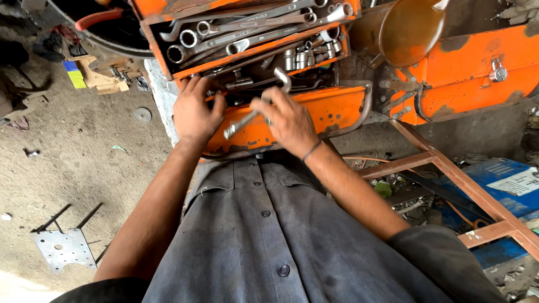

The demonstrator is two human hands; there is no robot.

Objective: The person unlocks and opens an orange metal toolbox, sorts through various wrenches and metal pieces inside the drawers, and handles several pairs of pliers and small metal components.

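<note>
- My right hand (286,120) is clamped round a steel spanner (255,112), holding it just above the front lip of the orange toolbox (337,106).
- My left hand (193,109) grasps nothing; its fingers rest spread on the toolbox's left front corner.
- Behind the spanner, the toolbox's upper tray (247,33) is crammed with ring spanners and sockets (306,56).
- Risk as I judge it: the spanner sticks out both sides of my fist, so a loose hold could drop it onto the dirt floor (84,157) left of the toolbox.
</note>
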